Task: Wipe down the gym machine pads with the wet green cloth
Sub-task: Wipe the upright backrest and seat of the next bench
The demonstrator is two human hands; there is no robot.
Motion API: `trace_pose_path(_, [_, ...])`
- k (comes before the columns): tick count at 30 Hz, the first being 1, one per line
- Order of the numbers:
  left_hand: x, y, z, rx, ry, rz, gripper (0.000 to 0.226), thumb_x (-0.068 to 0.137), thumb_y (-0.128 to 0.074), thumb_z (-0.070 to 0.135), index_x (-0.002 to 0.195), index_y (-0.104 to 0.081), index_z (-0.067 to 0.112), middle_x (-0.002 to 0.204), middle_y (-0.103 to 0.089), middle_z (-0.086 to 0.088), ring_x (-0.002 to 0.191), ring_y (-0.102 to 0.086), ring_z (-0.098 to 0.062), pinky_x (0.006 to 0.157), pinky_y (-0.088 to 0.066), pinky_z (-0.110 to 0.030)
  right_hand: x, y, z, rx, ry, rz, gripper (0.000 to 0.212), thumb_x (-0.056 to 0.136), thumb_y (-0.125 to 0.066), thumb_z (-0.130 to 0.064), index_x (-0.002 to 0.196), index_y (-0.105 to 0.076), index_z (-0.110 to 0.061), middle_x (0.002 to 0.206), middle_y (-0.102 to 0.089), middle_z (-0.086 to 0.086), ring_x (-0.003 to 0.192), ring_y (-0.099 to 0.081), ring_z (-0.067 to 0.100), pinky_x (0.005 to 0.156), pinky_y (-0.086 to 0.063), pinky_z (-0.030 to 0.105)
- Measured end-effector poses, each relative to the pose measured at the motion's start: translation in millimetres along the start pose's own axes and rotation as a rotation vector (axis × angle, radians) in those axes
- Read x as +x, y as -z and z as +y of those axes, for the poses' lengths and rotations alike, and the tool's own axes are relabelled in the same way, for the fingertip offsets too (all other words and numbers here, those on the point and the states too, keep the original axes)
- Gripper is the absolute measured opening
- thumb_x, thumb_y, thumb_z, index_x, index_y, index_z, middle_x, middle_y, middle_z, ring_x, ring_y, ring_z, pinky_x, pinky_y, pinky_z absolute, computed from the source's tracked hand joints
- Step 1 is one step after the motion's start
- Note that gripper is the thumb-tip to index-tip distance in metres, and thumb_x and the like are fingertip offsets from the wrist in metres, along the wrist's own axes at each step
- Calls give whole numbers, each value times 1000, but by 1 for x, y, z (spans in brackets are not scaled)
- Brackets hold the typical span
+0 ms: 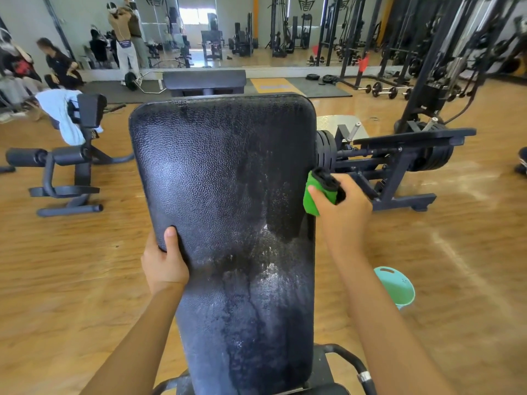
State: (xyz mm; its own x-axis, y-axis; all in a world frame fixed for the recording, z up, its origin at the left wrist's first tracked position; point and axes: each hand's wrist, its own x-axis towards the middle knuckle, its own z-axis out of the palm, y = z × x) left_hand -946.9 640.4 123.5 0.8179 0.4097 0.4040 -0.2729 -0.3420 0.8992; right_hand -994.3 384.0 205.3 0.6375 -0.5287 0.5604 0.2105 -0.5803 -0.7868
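A long black textured bench pad (216,178) fills the middle of the view, with dark wet streaks down its right half. My left hand (164,262) grips the pad's left edge, thumb on top. My right hand (340,205) holds the bunched green cloth (312,199) against the pad's right edge, about halfway up. A dark part of the cloth sticks out above my fingers.
A teal bucket (397,286) stands on the wooden floor right of the bench. A plate-loaded machine (399,161) sits behind my right hand. At left is a roller-pad machine (68,172) with a white towel (61,115) over it. People (60,65) are at the far left by the mirror.
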Motion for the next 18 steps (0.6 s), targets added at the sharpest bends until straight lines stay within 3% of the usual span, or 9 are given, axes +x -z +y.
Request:
trace_pose_path(2, [0,0,0,-5,-2,-1,83,78,-28,62,121,-58,-2,115,-63,-24,107,-57,-35,74,-32,-23,2,-3,-2,-27,27,22,15,83,-74,-20,95,-66,-17,90,-65,1,83,-56,14,71,-39,21])
trace_pose_path(7, [0,-1,-2,-1,-1,2,83,78,-28,63,117,-59,-4,110,-64,-25,102,-58,-36,72,-32,-26,-42,-8,17,-116,83,21,18,79,-78,-18,91,-66,-13,84,-55,-2,74,-47,9,66,-36,8])
trace_pose_path(12, [2,0,-3,12,0,7,82,78,-28,62,114,-59,-4,107,-64,-27,99,-58,-37,72,-32,-29,-93,-10,38,-160,10,-99,18,78,-80,-20,87,-65,-16,81,-57,-3,71,-46,9,58,-39,20])
trace_pose_path(18, [1,-1,-2,-11,14,11,78,79,-30,61,113,-60,-2,108,-65,-24,100,-59,-35,73,-34,-27,-55,-9,10,-130,38,-32,19,77,-80,-15,91,-67,-14,83,-55,-7,75,-45,3,68,-34,4])
